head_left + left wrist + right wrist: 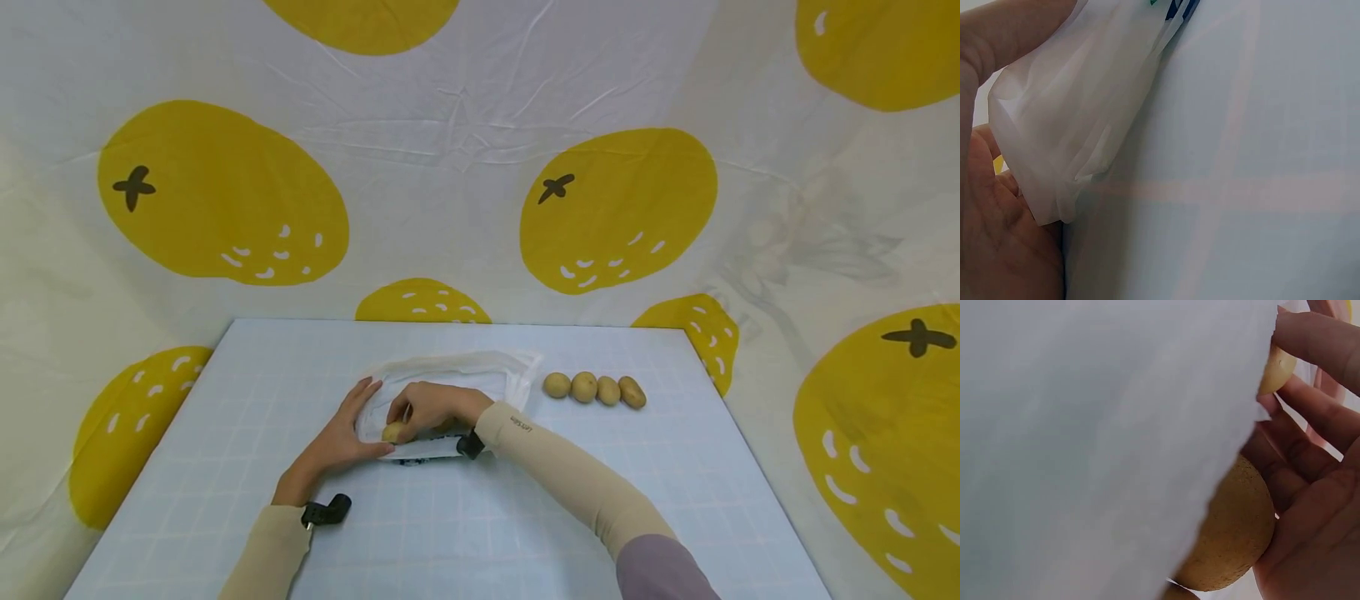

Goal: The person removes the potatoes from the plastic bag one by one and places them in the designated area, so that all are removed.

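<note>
A white plastic bag [450, 365] lies on the table with its mouth spread toward me. My left hand [341, 433] holds the bag's left end, the thumb along the near rim and the fingers around the far side. In the left wrist view, crumpled film [1072, 125] lies between thumb and fingers. My right hand [431, 406] reaches into the bag and pinches a potato [392, 432] near its left end. The right wrist view shows that small potato [1280, 370] at the fingertips and a larger potato [1235, 531] beside the palm, partly hidden by film.
To the right of the bag, several potatoes [585, 387] sit in a row. The table [420, 533] has a pale checked cover. A white cloth printed with yellow fruit [225, 192] hangs behind and around it.
</note>
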`<state>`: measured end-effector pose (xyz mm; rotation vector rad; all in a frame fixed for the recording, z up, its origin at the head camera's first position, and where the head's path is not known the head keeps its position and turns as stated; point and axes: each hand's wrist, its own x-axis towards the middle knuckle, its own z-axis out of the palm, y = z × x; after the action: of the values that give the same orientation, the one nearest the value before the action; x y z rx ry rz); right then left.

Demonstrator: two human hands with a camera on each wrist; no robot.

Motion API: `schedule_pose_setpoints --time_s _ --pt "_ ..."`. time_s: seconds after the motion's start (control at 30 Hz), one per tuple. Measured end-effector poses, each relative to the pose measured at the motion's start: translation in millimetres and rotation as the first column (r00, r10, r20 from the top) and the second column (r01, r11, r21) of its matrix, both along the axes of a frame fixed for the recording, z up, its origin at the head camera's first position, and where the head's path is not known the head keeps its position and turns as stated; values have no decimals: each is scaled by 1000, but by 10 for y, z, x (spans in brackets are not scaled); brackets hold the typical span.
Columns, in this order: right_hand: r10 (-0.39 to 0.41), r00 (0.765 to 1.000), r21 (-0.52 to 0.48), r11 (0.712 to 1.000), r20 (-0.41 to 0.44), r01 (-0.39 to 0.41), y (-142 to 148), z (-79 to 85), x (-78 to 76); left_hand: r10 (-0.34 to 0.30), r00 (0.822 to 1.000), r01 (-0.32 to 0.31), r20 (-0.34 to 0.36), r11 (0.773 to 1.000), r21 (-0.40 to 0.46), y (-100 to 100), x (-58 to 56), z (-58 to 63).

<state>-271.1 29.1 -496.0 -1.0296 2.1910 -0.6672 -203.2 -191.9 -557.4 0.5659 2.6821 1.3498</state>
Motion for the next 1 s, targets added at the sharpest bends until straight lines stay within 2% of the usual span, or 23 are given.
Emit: schedule_pose_setpoints --time_s 0.33,0.57,0.83,1.0 --pt "-69 995 -68 995 68 74 68 4 -29 -7 1000 7 -6 1000 13 2 -13 -6" --pt "-103 994 -124 987 33 106 106 40 -45 6 1000 -6 10 1000 -7 14 -5 7" --pt "-198 980 -208 958 9 196 210 69 -67 26 999 -25 39 999 -39 22 1 38" --pt "-271 962 -292 919 20 265 300 93 -57 40 998 -37 49 997 -60 26 4 39"
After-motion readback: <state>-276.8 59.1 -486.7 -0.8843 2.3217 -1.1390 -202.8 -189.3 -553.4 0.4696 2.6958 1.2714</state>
